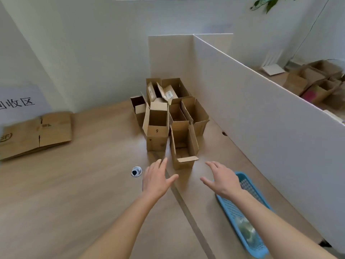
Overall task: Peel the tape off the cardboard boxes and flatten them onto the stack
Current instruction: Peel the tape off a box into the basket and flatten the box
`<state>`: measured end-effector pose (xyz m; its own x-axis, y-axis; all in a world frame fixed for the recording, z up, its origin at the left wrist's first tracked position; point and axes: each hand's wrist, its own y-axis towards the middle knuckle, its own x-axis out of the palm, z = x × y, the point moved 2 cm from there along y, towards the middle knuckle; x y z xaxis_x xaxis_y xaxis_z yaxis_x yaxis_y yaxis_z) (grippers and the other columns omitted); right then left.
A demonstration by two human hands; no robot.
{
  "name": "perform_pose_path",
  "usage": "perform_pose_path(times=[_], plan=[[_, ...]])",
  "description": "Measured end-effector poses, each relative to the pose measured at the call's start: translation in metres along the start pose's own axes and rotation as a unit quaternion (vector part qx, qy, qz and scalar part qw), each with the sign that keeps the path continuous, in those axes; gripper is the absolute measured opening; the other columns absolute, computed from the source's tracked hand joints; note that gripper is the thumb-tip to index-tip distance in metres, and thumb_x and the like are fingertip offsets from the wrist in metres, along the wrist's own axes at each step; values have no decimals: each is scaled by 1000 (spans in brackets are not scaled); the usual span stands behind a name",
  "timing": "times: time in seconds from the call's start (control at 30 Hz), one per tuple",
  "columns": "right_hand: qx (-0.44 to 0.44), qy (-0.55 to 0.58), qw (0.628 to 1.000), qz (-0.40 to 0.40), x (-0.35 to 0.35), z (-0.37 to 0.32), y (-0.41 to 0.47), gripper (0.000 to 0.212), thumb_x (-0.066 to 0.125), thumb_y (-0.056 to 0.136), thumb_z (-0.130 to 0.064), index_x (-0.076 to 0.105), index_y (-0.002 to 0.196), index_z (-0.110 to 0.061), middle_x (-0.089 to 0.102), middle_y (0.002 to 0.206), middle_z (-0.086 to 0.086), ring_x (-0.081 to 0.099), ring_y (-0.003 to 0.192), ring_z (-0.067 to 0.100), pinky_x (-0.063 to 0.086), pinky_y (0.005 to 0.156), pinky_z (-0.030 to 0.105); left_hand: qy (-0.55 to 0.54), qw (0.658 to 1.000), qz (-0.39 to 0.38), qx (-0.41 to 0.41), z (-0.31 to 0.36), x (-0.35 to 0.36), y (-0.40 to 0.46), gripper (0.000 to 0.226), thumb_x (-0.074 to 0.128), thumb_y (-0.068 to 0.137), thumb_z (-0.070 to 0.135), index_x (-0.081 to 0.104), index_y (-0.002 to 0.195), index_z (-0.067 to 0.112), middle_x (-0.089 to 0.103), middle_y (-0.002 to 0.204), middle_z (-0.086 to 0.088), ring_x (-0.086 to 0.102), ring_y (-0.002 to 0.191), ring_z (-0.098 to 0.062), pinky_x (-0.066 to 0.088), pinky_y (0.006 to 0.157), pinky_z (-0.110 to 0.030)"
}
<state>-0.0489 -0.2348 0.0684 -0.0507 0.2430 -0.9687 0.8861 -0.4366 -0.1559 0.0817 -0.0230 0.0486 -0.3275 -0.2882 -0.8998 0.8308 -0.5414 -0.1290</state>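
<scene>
Both bare forearms are stretching over the desk (65,193), left hand (156,179) and right hand (223,179) holding nothing with fingers spread, seemingly readying to take the nearest of the open boxes (183,146), well apart from the flattened stack (37,133) at far left.

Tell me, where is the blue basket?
The blue basket lies on the desk's right side, under the right hand, beside the white divider.
</scene>
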Motion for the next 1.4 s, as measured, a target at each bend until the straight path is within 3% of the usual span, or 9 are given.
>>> perform_pose_path(times=[0.2,0.33,0.53,0.63,0.8,0.97,1.1,1.23,1.4], plan=[[-20,66,996,-56,60,26,86,77,52,92,-64,27,156,-31,39,158,-8,45,139,17,47,107,40,-43,996,-11,-73,6,60,62,89,58,90,68,23,161,27,31,164,3,29,150,-20,29,121,-39],[-43,116,988,-88,92,38,117,81,52,92,-60,20,159,-28,33,161,-9,42,142,18,44,107,40,-74,991,-13,-113,10,87,80,86,63,87,68,29,157,30,44,156,4,40,144,-22,40,113,-45],[-81,187,975,-92,108,48,138,73,56,95,-52,25,157,-29,37,159,-10,42,141,14,43,108,36,-191,970,22,-150,19,110,90,55,71,82,62,51,129,42,66,126,10,61,118,-23,54,90,-44],[-92,226,964,-106,112,52,141,70,55,95,-46,26,157,-30,38,158,-12,42,141,13,42,110,35,-241,954,38,-173,26,121,92,59,68,75,71,54,125,43,68,122,12,62,117,-21,55,90,-44],[-80,264,954,-116,107,57,133,67,51,92,-35,31,156,-28,42,157,-6,40,143,14,35,115,32,-290,937,73,-181,37,121,84,49,71,68,73,42,107,76,60,106,32,61,117,-14,47,84,-31],[-88,303,946,-72,87,52,113,66,54,90,-21,37,153,-30,48,152,-7,44,136,6,30,106,18,-306,929,96,-184,52,102,66,90,77,62,72,29,138,63,56,125,27,56,128,-18,44,93,-31],[-103,329,938,-40,68,41,83,62,51,92,-20,40,153,-27,46,153,-11,42,135,1,28,110,17,-323,922,136,-165,67,87,39,116,82,58,71,8,147,69,49,148,20,51,133,-17,38,94,-29],[-107,365,924,-24,53,24,36,55,46,99,-18,43,152,-30,42,152,-19,34,135,-10,26,113,16,-337,912,164,-168,73,72,-1,129,83,50,75,2,150,60,36,157,18,43,141,-14,39,101,-30],[-138,358,923,-38,34,2,-22,53,40,95,-29,50,145,-40,42,148,-25,34,135,-13,32,112,22,-332,910,178,-170,61,49,-60,129,85,50,67,13,155,42,44,149,14,49,133,-15,42,97,-28]])
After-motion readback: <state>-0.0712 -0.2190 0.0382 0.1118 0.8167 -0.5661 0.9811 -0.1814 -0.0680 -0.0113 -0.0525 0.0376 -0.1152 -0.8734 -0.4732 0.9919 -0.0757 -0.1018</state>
